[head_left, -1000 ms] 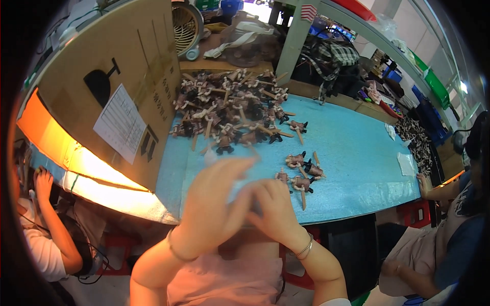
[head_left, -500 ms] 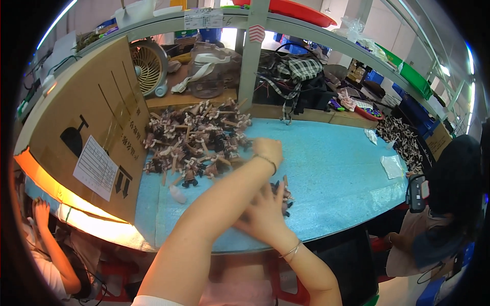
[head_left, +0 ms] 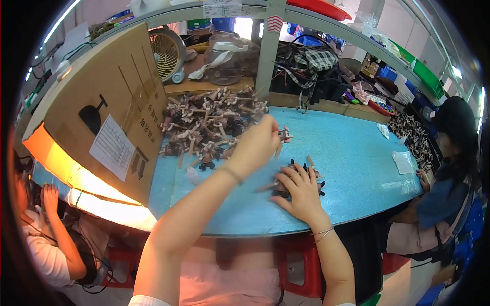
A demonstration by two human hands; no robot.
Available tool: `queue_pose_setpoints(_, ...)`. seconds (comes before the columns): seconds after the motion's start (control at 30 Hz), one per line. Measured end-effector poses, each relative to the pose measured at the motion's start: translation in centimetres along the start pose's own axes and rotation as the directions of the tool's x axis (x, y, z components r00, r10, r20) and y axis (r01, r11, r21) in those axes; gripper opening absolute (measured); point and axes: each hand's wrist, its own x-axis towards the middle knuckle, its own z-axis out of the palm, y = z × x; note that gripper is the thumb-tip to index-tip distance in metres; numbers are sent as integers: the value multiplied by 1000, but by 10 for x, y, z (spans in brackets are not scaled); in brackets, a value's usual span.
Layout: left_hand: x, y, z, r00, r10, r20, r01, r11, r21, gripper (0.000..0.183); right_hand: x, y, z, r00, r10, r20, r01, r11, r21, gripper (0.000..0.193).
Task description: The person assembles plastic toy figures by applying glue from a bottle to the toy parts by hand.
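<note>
My left hand (head_left: 259,143) is raised above the blue tabletop (head_left: 352,148), just right of a large heap of small brown-and-white figurines (head_left: 212,120). A single figurine (head_left: 285,134) with a light stick-like piece sticks out from its pinched fingertips. Lower and to the right, my right hand (head_left: 301,196) lies with fingers apart over a small group of figurines (head_left: 317,178) on the table. The hand partly covers this group, and dark feet and sticks show around the fingers.
A cardboard box (head_left: 109,117) walls the left side, near a fan (head_left: 167,55). A shelf post (head_left: 269,51) rises at the back. White scraps (head_left: 401,162) and another figurine pile (head_left: 410,133) lie to the right. One person (head_left: 444,188) sits at right, another (head_left: 48,239) at left.
My left hand has come away from the heap's edge and now shows a figurine in its fingers. My right hand has shifted slightly right, its fingers spreading over the small group. The view has shifted.
</note>
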Motion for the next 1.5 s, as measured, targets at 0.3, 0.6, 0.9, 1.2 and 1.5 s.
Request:
queue_pose_setpoints(0.3,-213,-2,-100,936,-352,23,325,836,-441,25,15,-21,-33,997,-8,78,7,1000,13,70)
queue_pose_setpoints(0.6,-240,-4,-117,985,-167,-39,170,930,325,26,82,-122,40,992,13,125,-91,767,636,53)
queue_pose_setpoints(0.9,-244,-32,-124,933,-129,-335,173,979,105,30,86,-144,54,994,24,-102,53,727,685,29)
queue_pose_setpoints(1.2,-244,-18,-114,883,-153,-444,25,959,-281,31,27,-128,2,879,443,177,-126,-142,982,27)
queue_pose_setpoints(1.5,-234,0,-123,853,204,-480,-101,968,231,44,3,-136,-53,864,162,-477,295,605,739,43)
